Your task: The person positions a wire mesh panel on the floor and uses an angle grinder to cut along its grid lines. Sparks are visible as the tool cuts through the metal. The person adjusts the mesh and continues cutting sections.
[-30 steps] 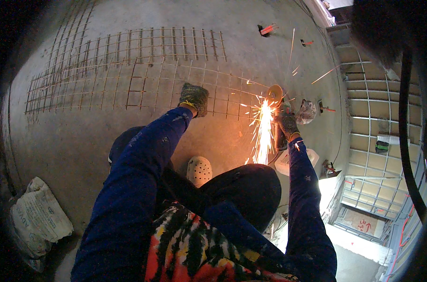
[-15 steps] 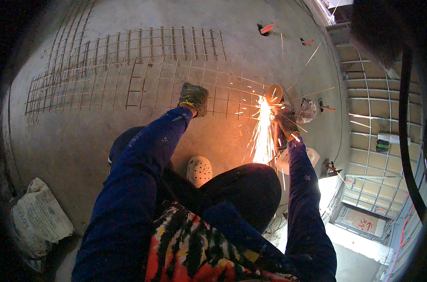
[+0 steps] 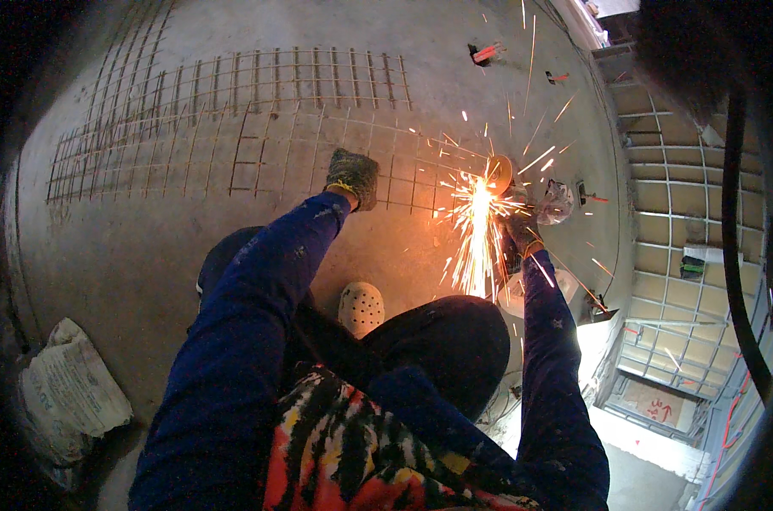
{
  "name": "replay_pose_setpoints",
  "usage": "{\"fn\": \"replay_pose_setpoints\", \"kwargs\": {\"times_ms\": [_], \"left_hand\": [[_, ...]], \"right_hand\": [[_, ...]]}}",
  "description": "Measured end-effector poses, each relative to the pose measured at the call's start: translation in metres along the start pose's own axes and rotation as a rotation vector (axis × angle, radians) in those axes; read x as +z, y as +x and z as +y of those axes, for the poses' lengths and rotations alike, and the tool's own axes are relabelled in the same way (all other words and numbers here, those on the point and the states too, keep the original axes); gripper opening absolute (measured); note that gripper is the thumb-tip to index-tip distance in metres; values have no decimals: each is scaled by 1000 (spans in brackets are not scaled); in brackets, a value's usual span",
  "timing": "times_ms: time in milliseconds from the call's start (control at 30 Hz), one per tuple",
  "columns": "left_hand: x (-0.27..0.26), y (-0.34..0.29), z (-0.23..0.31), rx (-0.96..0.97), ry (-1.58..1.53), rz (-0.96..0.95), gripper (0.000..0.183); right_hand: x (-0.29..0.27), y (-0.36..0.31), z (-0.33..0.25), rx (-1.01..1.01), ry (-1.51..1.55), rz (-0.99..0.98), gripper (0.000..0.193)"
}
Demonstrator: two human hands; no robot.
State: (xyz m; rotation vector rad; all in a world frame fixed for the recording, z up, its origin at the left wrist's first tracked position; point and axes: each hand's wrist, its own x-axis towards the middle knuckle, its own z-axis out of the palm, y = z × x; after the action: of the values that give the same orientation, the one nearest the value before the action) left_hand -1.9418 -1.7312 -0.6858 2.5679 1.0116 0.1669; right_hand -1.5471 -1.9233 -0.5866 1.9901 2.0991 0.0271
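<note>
My left hand (image 3: 352, 179), in a dark knit glove, is closed on the near part of a wire mesh strip (image 3: 267, 152) that lies on the concrete floor. Its fingertips are hidden under the glove's back. In my gloved right hand (image 3: 523, 232) is an angle grinder, its body mostly hidden by glare and the hand. The round grinder disc (image 3: 500, 173) stands at the mesh's right end. Bright sparks (image 3: 480, 247) stream from there toward my knee and scatter upward. The exact contact point is lost in the glare.
More wire mesh (image 3: 318, 78) lies beyond. Red pipe stubs (image 3: 486, 54) rise from the floor at the far right. A clear plastic bag (image 3: 556, 203) sits beside the grinder. A light-coloured clog (image 3: 361, 308) shows near my knees, and a white sack (image 3: 75, 383) lies at left.
The sparks now burst wider and fly farther up and right. The disc has shifted slightly right and down. My left hand stays in place on the mesh.
</note>
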Motion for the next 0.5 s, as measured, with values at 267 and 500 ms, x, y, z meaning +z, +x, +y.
{"fn": "replay_pose_setpoints", "kwargs": {"times_ms": [267,500], "left_hand": [[12,-2,-5,31,-37,49,23],[36,1,-9,29,28,169,36]], "right_hand": [[-8,-3,-2,285,191,-306,41],[-5,-6,9,408,543,-138,30]]}}
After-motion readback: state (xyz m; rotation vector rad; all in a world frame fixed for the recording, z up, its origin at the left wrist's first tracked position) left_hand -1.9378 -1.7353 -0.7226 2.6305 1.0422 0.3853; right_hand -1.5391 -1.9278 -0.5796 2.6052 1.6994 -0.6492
